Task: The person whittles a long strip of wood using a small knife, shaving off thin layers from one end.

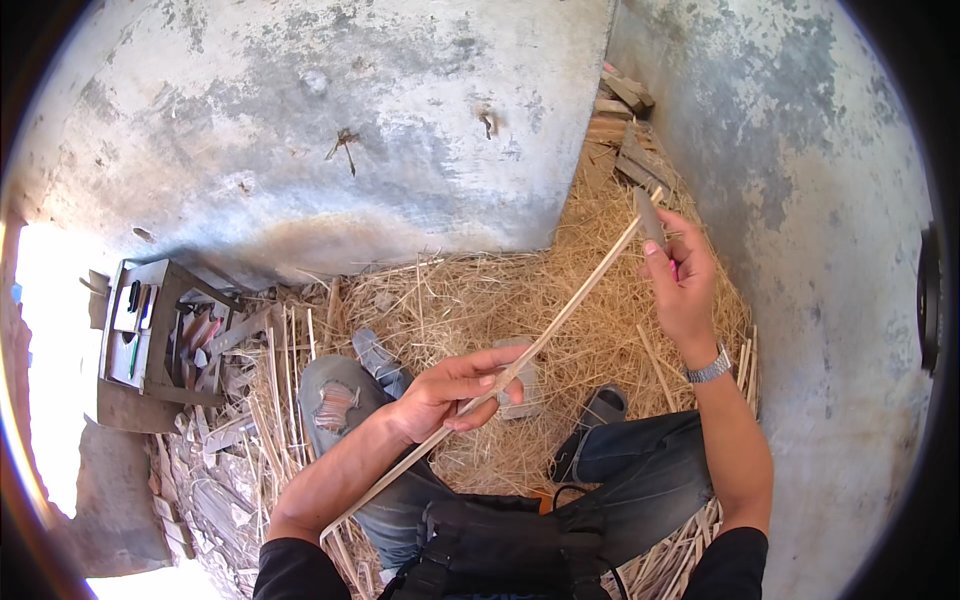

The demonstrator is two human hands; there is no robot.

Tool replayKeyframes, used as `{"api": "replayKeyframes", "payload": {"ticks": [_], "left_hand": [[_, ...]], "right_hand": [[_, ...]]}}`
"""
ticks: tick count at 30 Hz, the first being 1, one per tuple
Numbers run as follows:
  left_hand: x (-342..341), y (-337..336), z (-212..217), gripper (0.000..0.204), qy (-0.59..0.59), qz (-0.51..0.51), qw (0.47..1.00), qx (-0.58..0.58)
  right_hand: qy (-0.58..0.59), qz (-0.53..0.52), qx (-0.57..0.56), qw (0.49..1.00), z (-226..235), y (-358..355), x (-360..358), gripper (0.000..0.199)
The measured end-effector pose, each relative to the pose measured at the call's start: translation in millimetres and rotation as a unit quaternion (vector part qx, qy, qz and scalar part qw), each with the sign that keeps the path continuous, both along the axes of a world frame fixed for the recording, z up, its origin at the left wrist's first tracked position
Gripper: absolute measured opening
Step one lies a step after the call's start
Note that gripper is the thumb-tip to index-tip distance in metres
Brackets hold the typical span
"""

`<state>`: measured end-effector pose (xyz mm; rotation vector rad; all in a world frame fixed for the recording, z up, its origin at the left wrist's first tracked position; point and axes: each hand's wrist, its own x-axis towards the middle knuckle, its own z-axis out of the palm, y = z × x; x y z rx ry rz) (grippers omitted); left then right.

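My left hand (448,393) is closed around a long, thin, pale strip of wood or bamboo (580,298). The strip slants from beside my left forearm up to the far right. My right hand (687,290) grips a knife, its flat grey blade (650,218) lying against the strip near the far tip. Only a bit of pink, perhaps the handle, shows between those fingers; the palm hides the rest.
Straw-like shavings (480,285) cover the floor between my legs and the walls. A small wooden stool or stand (165,340) with pens on it stands at the left, scrap wood (225,430) beside it. More wood pieces (625,105) lie in the far corner. A wall (800,300) rises close on the right.
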<state>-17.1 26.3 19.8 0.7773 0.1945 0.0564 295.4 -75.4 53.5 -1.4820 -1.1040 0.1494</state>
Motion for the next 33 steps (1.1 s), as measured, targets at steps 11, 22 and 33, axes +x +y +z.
{"api": "replayKeyframes", "payload": {"ticks": [11,22,33], "left_hand": [[6.7,-5.4,1.9,0.058,0.027,0.004,1.000,0.009],[11.9,-4.5,-5.6,0.052,0.060,0.055,0.997,0.000],[15.4,-7.0,-7.8,0.046,0.113,0.152,0.980,0.053]], "right_hand": [[0.248,0.100,-0.101,0.958,19.8,0.5,-28.7,0.036],[0.129,0.090,-0.024,0.987,11.3,-5.7,-42.3,0.031],[-0.147,0.235,0.034,0.960,6.7,-16.5,-76.9,0.019]]}}
